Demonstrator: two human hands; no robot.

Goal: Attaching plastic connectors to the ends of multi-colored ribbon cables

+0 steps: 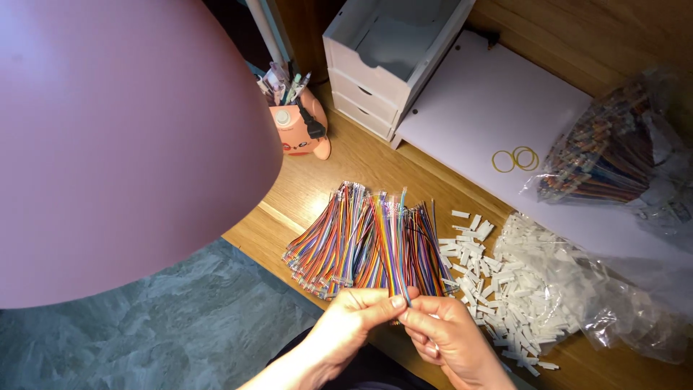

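Closely, fingertips: both hands meet at the near edge of the desk, pinching the lower end of a thin strip of coloured wires (398, 245) that stands up from the fingers.
Left hand (351, 325): thumb and forefinger pressed together on the strip's end, other fingers curled under.
Right hand (449, 338): fingers bent, thumb and forefinger nipping the same wires just beside the left thumb.
Held strip: upright, leaning slightly away, its top fanned out over the heap behind it.
Wire heap (339, 242): many rainbow-coloured wire lengths lying fanned on the wooden desk (375, 162), directly beyond the hands.
White connectors (480, 263): small plastic housings scattered loose just right of the heap.
Clear bag (577, 289): crumpled plastic holding more white pieces, touching the loose scatter.
White board (476, 108): flat sheet farther back, with yellow rubber bands (515, 159) lying on it.
Second bag (606, 152): clear, filled with coloured wires, at the board's right end.
White drawer unit (393, 58): at the back.
Pink pen holder (299, 126): left of the drawers.
Pink lampshade (123, 137): fills the left foreground.
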